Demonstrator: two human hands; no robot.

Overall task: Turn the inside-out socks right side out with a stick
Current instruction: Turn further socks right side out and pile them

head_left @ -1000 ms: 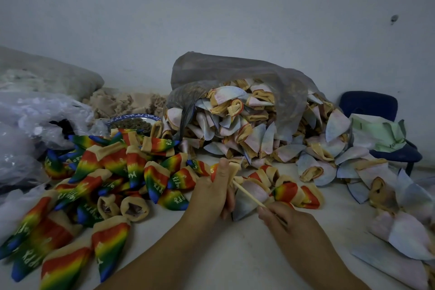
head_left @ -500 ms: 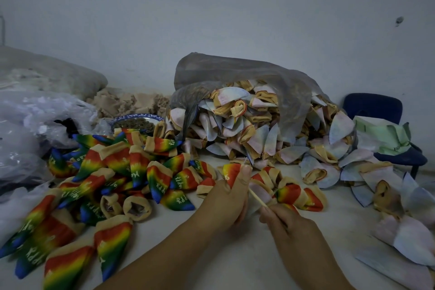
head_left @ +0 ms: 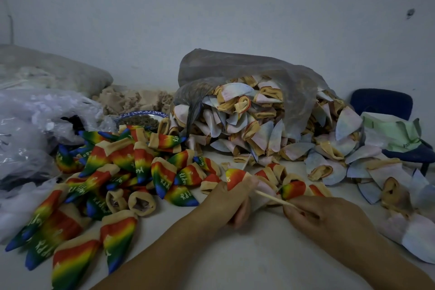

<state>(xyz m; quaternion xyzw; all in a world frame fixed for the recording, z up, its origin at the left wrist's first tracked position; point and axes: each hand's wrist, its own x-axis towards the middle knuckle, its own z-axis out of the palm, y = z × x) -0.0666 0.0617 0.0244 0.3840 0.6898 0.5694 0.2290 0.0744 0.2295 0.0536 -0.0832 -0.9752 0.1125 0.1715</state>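
Left hand (head_left: 226,205) grips a half-turned rainbow sock (head_left: 237,178) at centre desk (head_left: 254,254). Right hand (head_left: 329,216), at 3 o'clock from it, pinches the stick (head_left: 273,198) entering the sock. Turned rainbow socks (head_left: 122,172) at 10 o'clock; bagged inside-out socks (head_left: 254,120) at 12.

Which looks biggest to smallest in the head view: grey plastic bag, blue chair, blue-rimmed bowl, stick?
1. grey plastic bag
2. blue chair
3. blue-rimmed bowl
4. stick

The stick is nearest the camera and partly hidden in the right hand, so its rank is unsure.
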